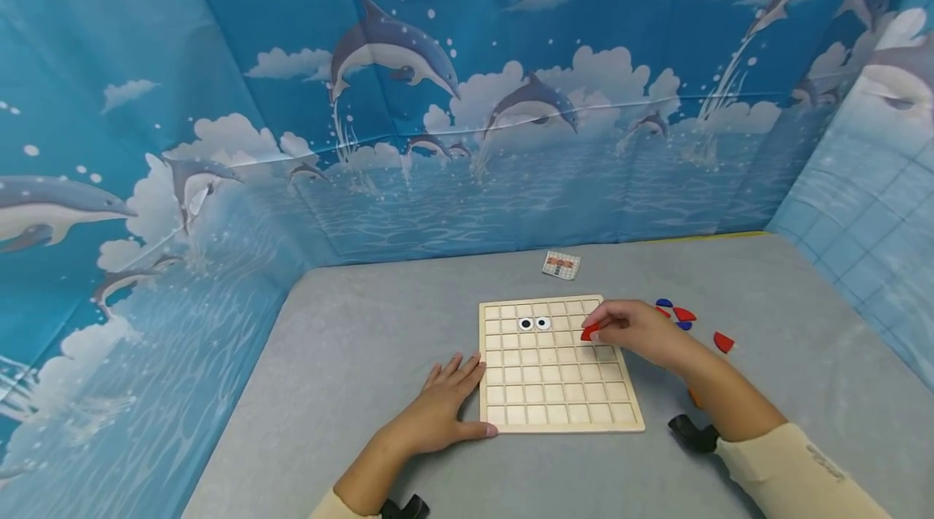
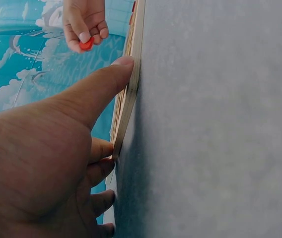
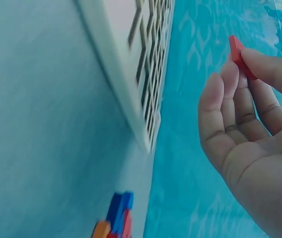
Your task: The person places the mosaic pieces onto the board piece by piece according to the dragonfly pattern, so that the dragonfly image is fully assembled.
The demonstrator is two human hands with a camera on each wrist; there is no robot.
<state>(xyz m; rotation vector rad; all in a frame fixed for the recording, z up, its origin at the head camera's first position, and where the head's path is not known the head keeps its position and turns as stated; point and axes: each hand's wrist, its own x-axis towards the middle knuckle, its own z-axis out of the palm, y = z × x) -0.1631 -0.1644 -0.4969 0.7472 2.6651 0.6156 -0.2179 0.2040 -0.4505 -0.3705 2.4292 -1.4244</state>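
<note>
A square wooden grid board lies on the grey table, with two round eye pieces side by side in its upper cells. My right hand pinches a small red piece between thumb and fingers, held up over the board's right part. The head view shows that red piece partly covered by the fingers. Against the board's left edge rests my left hand, fingers spread and straight; its thumb touches the rim near the front left corner.
Right of the board lie several loose red and blue pieces, with another red piece farther right. An orange piece shows partly behind the right forearm. A small patterned card lies beyond the board. A dolphin-print curtain surrounds the table.
</note>
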